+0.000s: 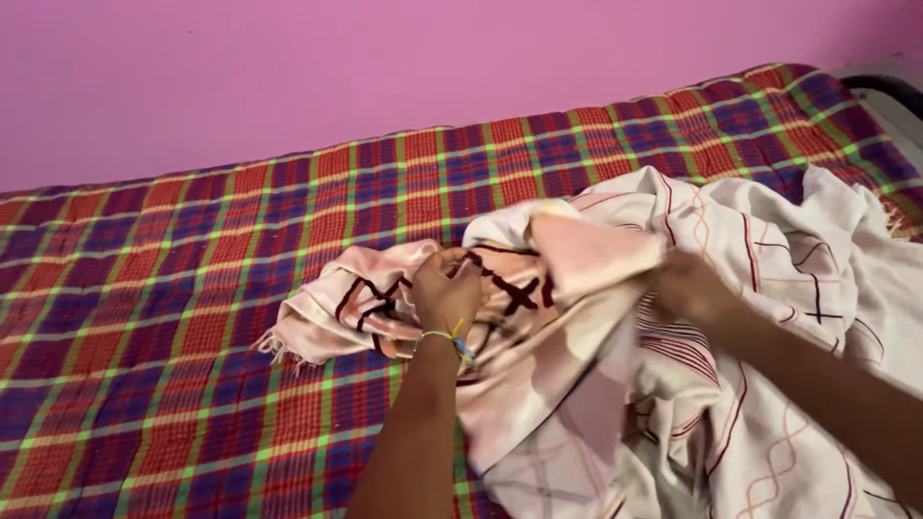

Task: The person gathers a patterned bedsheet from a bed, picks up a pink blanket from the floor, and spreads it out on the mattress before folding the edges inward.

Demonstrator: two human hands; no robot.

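Observation:
A cream and pink cloth (769,288) with dark cross lines and orange wavy stripes lies crumpled on the bed. My left hand (445,291), with a thread band at the wrist, grips a bunched fold of the cloth near its fringed left end (288,336). My right hand (687,286) is blurred and holds another part of the same cloth, pulling a fold taut between the two hands. Much of the cloth is heaped to the right, over my right forearm's side.
The bed is covered by a red, blue and green checked sheet (173,317). A pink wall (385,67) runs behind it. A dark bed-frame edge (894,91) shows at the upper right corner.

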